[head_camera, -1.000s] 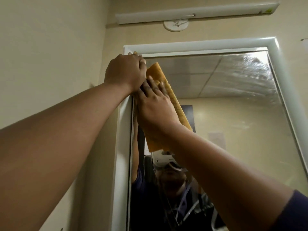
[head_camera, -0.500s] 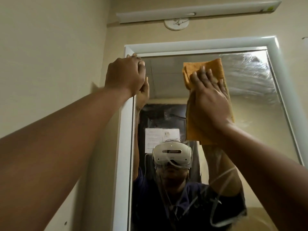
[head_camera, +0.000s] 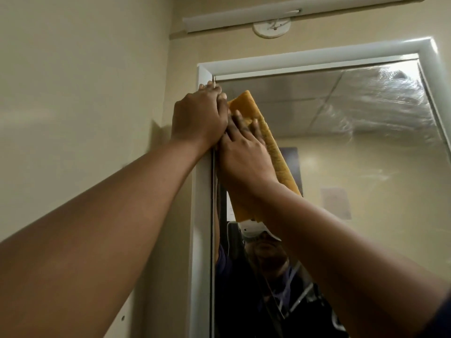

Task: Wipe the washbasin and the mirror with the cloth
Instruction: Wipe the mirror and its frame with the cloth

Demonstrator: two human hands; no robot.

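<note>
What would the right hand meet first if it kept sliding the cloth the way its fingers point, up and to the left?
Most likely the left hand, which grips the white mirror frame at the top left corner. The right hand presses the orange cloth flat on the mirror, its fingertips already beside that hand; depth is unclear.

No text we can read anywhere, a pale sheet of paper (head_camera: 336, 203) reflected in the mirror (head_camera: 366, 167) (its print too blurred for us to make out), another white sheet (head_camera: 230, 208) half hidden, equally unreadable
</note>
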